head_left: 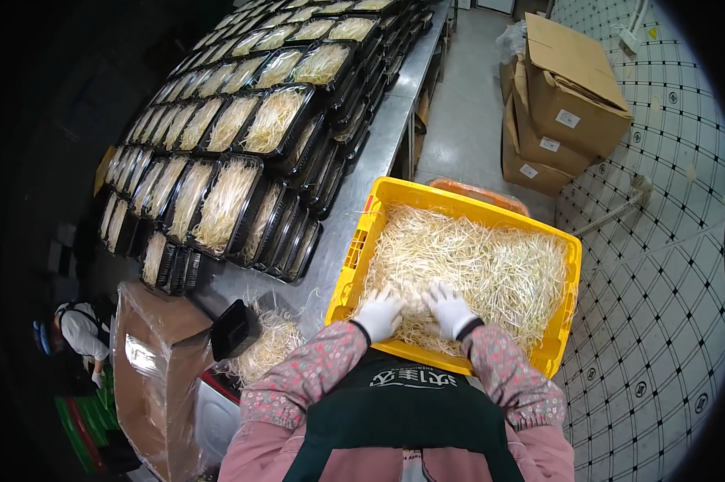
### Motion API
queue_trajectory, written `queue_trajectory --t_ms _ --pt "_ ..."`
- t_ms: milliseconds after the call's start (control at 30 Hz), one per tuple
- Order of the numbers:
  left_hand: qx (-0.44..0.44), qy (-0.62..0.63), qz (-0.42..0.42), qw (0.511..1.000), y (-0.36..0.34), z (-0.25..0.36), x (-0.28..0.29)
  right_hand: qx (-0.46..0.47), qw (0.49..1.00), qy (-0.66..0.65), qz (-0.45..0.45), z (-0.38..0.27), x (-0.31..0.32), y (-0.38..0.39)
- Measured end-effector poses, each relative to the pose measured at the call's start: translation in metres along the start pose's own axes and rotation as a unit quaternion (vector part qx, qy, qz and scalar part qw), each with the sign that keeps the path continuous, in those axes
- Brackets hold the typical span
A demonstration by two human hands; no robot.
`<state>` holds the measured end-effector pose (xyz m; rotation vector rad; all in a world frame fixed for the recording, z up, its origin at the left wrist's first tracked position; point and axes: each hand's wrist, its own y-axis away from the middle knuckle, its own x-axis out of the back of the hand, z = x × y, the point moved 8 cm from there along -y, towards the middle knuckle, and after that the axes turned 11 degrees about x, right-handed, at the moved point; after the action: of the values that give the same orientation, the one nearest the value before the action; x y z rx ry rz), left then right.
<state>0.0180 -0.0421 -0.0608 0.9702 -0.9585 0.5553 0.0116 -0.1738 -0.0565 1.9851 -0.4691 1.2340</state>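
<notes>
Left hand (380, 313): white-gloved, fingers loosely spread and low on the bean sprouts (491, 257), toward the near side of the yellow crate (403, 193); nothing shows pinched in it, though its fingertips blur into the pale strands

Right hand (449, 309): gloved too, just beside the left with a gap between them, fingers splayed and pointing away from the body; whether any strands are caught beneath the palm I cannot tell

Bean sprouts: a broad, tangled layer inside the crate; both hands touch its nearer part, so the work in hand reads as loosening or gathering (a judgement from one still moment, no more)

Strands under the gloves: a lift from this pose would call for curling the fingers beneath them and drawing the palms together

Yellow crate: set at a slant beside the metal table (378, 140), its near side partly covered by the forearms; what bears its weight is out of sight, and an orange tub (483, 193) behind it shows only in part

Packed trays (278, 120): stacked in rows on the table, the farthest cut off at the top

Loose pile (274, 341): more sprouts beside a black tray (232, 329), partly hidden by the left sleeve (318, 361)

Wrapped carton (153, 321): glare on its film masks the inside

Co-worker (85, 337): small at far left, legs lost in the dark
</notes>
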Motion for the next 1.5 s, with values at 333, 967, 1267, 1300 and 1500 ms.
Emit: queue_trajectory --t_ms 333,967,1267,1300,1500 --pt "0.043 0.233 0.130 0.963 -0.061 -0.047 0.094 -0.086 0.963 -0.191 0.171 0.104 0.092 -0.023" --pt "0.129 0.066 -0.048 0.988 -0.037 -0.017 0.007 -0.091 0.987 -0.094 0.094 0.035 -0.015 -0.019" --pt "0.042 0.177 0.024 0.983 -0.003 0.003 0.070 -0.063 0.981 -0.052 0.174 0.086 0.047 0.026" --pt "-0.013 0.156 0.088 0.984 0.006 -0.004 0.071 -0.108 0.972 -0.043 0.206 0.106 0.060 0.042" --pt "-0.096 0.009 0.122 0.988 0.010 -0.003 0.050 -0.153 0.942 -0.088 0.284 0.099 0.115 0.030"
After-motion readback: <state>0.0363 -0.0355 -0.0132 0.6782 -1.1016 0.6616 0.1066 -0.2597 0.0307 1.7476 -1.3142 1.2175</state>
